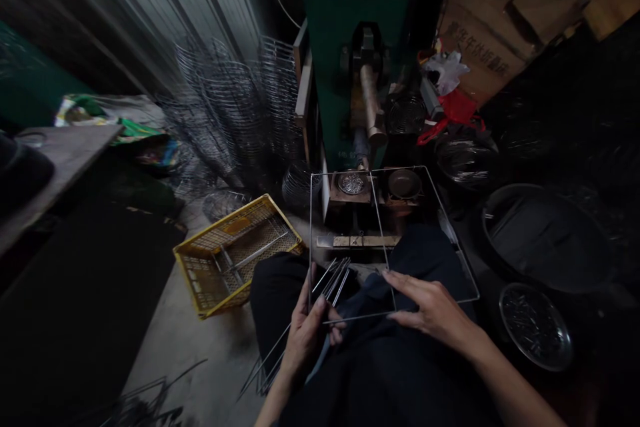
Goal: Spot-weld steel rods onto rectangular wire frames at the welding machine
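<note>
A rectangular metal wire frame (379,213) with one crossbar is held up over my lap. My left hand (311,327) is closed around its near left corner. Several loose metal rods (334,283) lie across my lap by that hand; whether the hand also grips them I cannot tell. My right hand (433,310) pinches the frame near the lower end of the crossbar, thumb on the near edge and fingers at the bar. Beyond the frame stands a green machine (330,80) with a thick copper-coloured arm (370,103). Below that arm is a small dish of metal bits (351,182).
On the floor to the left is a yellow plastic crate (187,280) with metal rods inside. Stacks of wire racks (230,100) stand behind it. At right are a bowl of small metal pieces (535,327), a large round dark basin (545,240) and cardboard boxes (490,27).
</note>
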Action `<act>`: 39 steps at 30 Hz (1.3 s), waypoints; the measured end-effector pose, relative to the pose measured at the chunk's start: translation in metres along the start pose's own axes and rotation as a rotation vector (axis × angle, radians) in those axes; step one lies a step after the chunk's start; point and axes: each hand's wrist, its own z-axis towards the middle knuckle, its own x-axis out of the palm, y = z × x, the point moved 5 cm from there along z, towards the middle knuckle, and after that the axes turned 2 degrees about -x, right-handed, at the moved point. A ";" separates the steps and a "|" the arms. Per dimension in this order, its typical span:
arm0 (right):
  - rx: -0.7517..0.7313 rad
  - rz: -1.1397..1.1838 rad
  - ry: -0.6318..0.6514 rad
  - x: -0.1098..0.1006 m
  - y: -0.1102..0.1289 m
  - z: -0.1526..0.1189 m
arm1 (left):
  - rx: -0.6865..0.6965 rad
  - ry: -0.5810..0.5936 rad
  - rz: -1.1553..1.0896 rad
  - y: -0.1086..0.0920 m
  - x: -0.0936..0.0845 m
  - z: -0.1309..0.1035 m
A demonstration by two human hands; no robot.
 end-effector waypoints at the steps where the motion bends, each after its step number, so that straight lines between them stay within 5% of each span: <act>1: -0.001 0.004 0.004 0.000 0.000 0.000 | -0.004 -0.006 0.001 0.000 0.000 0.000; 8: -0.001 0.033 -0.007 0.001 -0.005 -0.001 | 0.005 -0.023 -0.096 0.007 0.006 -0.004; 11: -0.035 -0.025 -0.080 0.000 -0.016 0.011 | 0.049 -0.010 -0.086 0.002 0.007 0.011; 15: -0.041 -0.171 -0.223 -0.022 -0.043 0.059 | 0.152 0.066 -0.086 -0.026 0.011 0.072; 20: -0.014 -0.355 -0.299 -0.077 -0.076 0.139 | 0.258 0.119 -0.060 -0.076 0.013 0.164; 25: -0.044 -0.358 -0.313 -0.114 -0.104 0.187 | 0.317 0.104 -0.032 -0.112 0.019 0.214; 39: -0.104 -0.293 -0.477 -0.133 -0.123 0.222 | 0.343 0.113 -0.100 -0.129 0.023 0.247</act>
